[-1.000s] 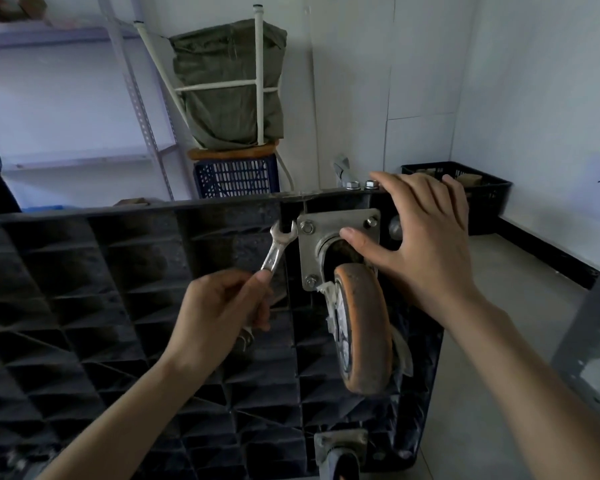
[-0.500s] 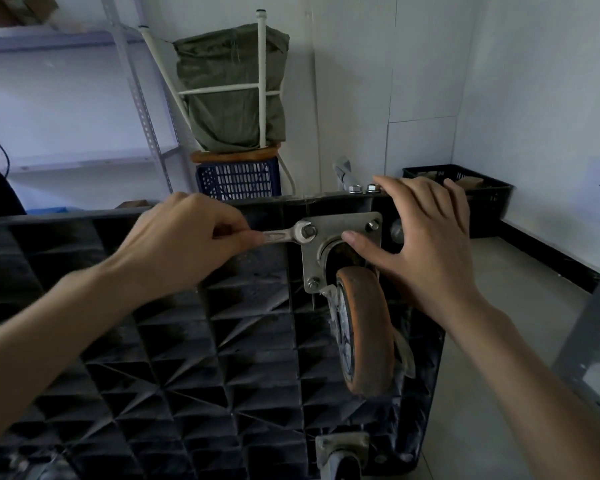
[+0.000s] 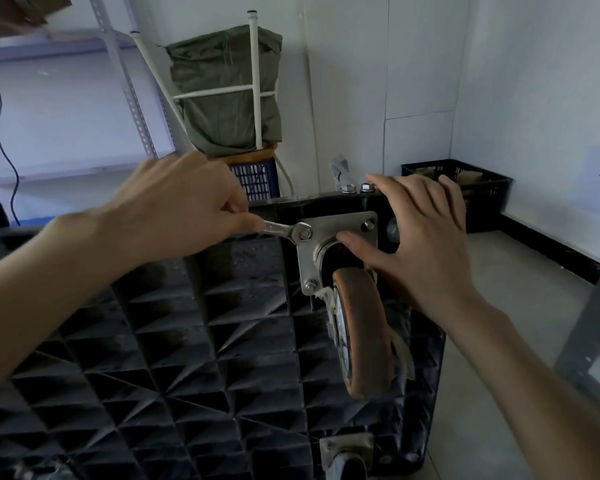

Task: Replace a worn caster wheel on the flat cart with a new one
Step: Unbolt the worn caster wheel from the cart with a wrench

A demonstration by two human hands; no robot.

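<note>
The black flat cart (image 3: 174, 344) stands on its side with its ribbed underside facing me. A worn orange caster wheel (image 3: 362, 332) hangs from a steel mounting plate (image 3: 340, 223) bolted near the cart's upper right corner. My left hand (image 3: 174, 209) grips a silver open-end wrench (image 3: 284, 230), whose jaw sits on the plate's upper left bolt (image 3: 305, 233). My right hand (image 3: 420, 244) lies open over the cart's edge, its thumb touching the plate above the wheel. Loose nuts (image 3: 359, 187) rest on the cart's top edge. A second caster (image 3: 347, 455) shows at the bottom.
A metal shelf rack (image 3: 132, 91) stands behind on the left. A white frame with a green sack (image 3: 226, 88) sits on a blue crate (image 3: 257, 180). A black crate (image 3: 471, 192) occupies the right corner. A grey metal post (image 3: 589, 337) rises at far right.
My left hand rose from below the plate and set the wrench's jaw on the upper left bolt; it now holds the wrench level. My right hand stayed on the plate.
</note>
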